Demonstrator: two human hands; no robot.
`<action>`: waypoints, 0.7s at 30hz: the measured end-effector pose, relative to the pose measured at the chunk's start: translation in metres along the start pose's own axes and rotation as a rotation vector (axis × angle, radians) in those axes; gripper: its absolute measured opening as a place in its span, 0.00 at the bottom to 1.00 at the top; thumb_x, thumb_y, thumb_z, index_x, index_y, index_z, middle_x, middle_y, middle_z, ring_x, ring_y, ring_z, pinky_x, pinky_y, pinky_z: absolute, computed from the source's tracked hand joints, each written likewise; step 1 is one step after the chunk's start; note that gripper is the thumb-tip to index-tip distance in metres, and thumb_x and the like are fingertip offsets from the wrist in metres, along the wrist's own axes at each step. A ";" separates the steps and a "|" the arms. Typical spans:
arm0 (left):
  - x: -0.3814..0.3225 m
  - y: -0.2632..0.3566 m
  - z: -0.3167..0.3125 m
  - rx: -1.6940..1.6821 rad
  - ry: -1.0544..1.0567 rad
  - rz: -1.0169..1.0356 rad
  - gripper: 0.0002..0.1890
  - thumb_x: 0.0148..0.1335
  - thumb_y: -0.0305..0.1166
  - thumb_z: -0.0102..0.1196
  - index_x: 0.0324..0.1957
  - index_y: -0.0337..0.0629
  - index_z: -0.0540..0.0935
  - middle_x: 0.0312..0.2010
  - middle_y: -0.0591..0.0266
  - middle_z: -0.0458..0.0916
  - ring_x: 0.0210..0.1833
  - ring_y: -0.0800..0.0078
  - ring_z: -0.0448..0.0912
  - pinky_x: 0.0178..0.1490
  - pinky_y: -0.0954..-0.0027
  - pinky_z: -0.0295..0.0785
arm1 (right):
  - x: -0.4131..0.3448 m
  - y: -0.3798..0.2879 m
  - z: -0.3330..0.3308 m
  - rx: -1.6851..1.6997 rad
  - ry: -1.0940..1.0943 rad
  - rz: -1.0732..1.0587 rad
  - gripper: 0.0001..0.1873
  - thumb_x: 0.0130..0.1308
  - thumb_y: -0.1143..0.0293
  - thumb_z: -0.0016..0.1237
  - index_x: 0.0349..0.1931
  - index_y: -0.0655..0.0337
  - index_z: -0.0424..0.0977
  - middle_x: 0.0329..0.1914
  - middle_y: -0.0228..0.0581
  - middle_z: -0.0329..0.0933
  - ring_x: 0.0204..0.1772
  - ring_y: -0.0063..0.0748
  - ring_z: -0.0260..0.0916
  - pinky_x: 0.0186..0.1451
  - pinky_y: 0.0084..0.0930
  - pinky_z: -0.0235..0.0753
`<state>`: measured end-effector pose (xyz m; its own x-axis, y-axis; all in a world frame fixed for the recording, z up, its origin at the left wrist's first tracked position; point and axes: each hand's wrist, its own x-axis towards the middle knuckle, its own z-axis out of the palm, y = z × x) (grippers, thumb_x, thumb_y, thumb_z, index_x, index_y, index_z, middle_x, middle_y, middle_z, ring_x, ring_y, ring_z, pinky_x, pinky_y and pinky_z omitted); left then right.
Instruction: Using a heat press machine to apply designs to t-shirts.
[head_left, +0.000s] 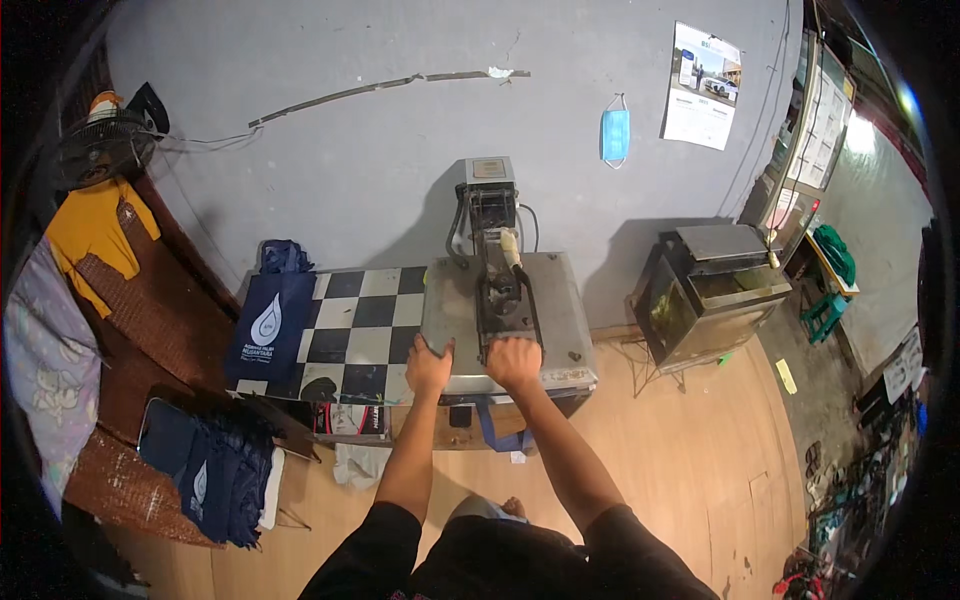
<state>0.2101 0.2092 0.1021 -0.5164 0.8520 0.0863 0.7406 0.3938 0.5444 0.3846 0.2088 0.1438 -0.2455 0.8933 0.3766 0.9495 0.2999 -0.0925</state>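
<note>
A flat-bed heat press (555, 315) with a metal upper platen stands on the table in front of me. My right hand (515, 362) is closed around the front bar of its black lever handle (536, 322). At the platen's left front corner rests my left hand (430, 366), thumb and fingers apart on the metal. The platen is down, and navy fabric straps (487, 427) hang out below its front edge. Whatever lies under the platen is hidden. Left of the press, a navy tote bag (270, 330) with a white drop print lies on the checkered tabletop (360, 322).
More navy bags (225, 480) lie stacked on a seat at the left. A glass tank (720, 300) on a thin metal stand is to the right. A wall fan (105, 150) and yellow shirt (105, 225) hang at left. Cables run behind the press control box (489, 169).
</note>
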 end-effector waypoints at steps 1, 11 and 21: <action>0.000 -0.001 0.000 0.001 -0.002 0.001 0.45 0.55 0.60 0.57 0.65 0.36 0.64 0.54 0.42 0.75 0.56 0.48 0.75 0.57 0.52 0.72 | 0.000 0.000 -0.001 0.000 -0.001 0.002 0.10 0.50 0.59 0.50 0.21 0.52 0.80 0.24 0.43 0.80 0.30 0.42 0.80 0.32 0.38 0.76; 0.004 -0.002 0.005 0.010 0.006 0.008 0.44 0.55 0.60 0.56 0.65 0.36 0.64 0.55 0.42 0.74 0.56 0.47 0.75 0.57 0.52 0.72 | 0.000 -0.002 -0.005 0.032 0.018 0.017 0.12 0.54 0.60 0.47 0.20 0.52 0.80 0.23 0.43 0.80 0.28 0.43 0.80 0.32 0.38 0.76; 0.003 -0.001 0.003 0.005 -0.021 -0.001 0.44 0.55 0.59 0.56 0.65 0.37 0.63 0.55 0.41 0.73 0.57 0.46 0.74 0.57 0.50 0.71 | -0.002 -0.003 -0.001 0.020 0.046 0.007 0.14 0.58 0.61 0.44 0.20 0.52 0.80 0.22 0.43 0.80 0.27 0.43 0.80 0.30 0.37 0.75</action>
<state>0.2084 0.2123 0.0995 -0.5082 0.8585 0.0686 0.7424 0.3963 0.5402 0.3826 0.2058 0.1442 -0.2289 0.8792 0.4180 0.9469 0.3006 -0.1138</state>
